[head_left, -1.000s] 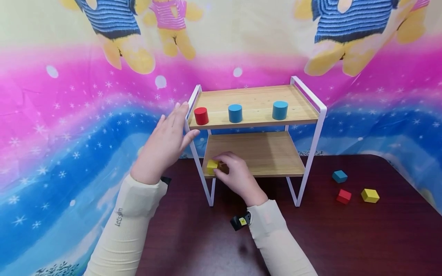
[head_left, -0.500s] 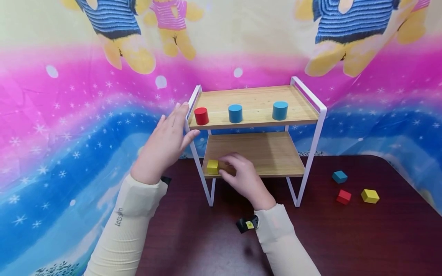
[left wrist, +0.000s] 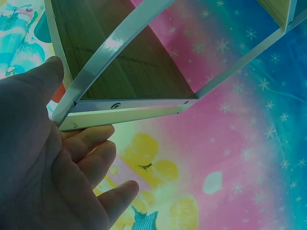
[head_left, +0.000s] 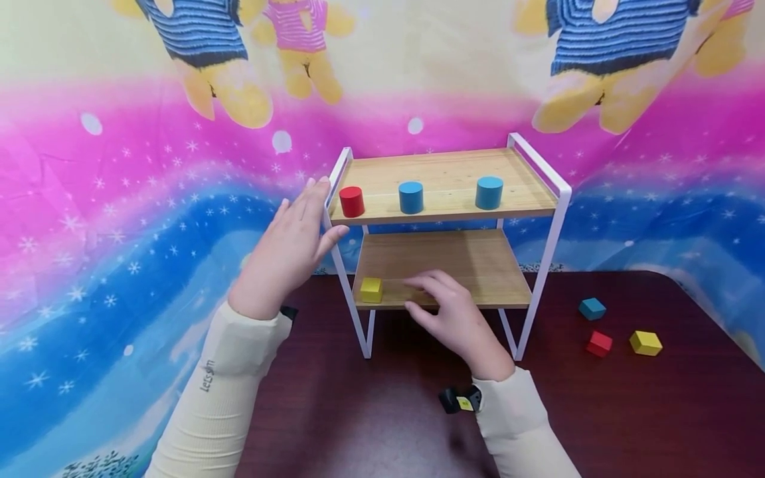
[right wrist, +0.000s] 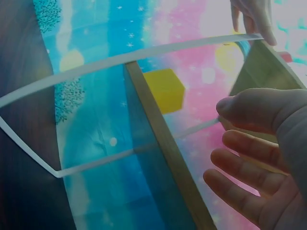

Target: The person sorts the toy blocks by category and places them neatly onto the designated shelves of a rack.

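Observation:
My left hand rests against the upper left corner of a two-tier shelf with a white frame. Its fingers are extended, and in the left wrist view the thumb lies at the front of the frame post. A yellow block sits at the left front of the lower board. To the right of that block, apart from it, is my right hand, fingers loosely bent and holding nothing. Along the upper board's front stand a red cylinder, a blue cylinder and another blue cylinder.
On the dark table, right of the shelf, lie a blue block, a red block and a second yellow block. A printed cloth backdrop hangs close behind the shelf.
My right hand has let go of the yellow block and drawn away to the right. That block stays on the lower board. The left hand keeps its place at the frame.

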{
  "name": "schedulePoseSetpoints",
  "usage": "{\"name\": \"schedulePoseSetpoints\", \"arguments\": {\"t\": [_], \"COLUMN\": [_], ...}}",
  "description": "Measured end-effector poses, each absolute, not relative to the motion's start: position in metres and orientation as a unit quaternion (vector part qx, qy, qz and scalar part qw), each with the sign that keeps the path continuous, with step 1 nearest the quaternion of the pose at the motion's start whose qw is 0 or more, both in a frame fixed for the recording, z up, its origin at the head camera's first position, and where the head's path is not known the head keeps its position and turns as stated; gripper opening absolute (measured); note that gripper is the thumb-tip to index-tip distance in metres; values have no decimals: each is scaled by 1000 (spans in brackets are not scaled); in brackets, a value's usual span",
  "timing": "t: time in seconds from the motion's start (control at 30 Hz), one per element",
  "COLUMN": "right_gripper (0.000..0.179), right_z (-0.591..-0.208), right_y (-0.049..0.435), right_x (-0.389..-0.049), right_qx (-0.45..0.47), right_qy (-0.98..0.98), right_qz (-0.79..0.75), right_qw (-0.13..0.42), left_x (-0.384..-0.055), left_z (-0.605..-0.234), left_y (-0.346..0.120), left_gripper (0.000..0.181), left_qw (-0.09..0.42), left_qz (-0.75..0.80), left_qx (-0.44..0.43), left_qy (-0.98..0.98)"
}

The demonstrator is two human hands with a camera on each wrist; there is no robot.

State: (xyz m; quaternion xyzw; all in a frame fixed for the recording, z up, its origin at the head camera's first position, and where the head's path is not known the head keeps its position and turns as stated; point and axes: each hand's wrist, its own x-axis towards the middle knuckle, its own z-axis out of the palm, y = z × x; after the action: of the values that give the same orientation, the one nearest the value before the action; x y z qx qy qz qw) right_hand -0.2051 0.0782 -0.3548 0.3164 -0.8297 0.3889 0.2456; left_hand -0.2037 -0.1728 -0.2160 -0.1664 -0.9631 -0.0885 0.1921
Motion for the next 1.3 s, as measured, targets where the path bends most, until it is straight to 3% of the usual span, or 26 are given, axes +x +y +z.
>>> {"name": "schedulePoseSetpoints", "arguments": {"t": [0.6,1.3], "right_gripper": [36,43], "right_z": [-364,-360], "right_y": [127,165], "right_x": [-178,-171], "right_qx": [280,228], "right_qy": [-840,-848], "right_qz": [364,343], "right_qw": [288,334], "left_x": [-203,-204], "left_z": [-217,-217], "left_y": [-172,-173], "left_gripper": [83,83], "left_qw": [187,192], "left_qz": [-86,-88], "left_qx": [-167,-168], "left_qy": [-964,-963]}}
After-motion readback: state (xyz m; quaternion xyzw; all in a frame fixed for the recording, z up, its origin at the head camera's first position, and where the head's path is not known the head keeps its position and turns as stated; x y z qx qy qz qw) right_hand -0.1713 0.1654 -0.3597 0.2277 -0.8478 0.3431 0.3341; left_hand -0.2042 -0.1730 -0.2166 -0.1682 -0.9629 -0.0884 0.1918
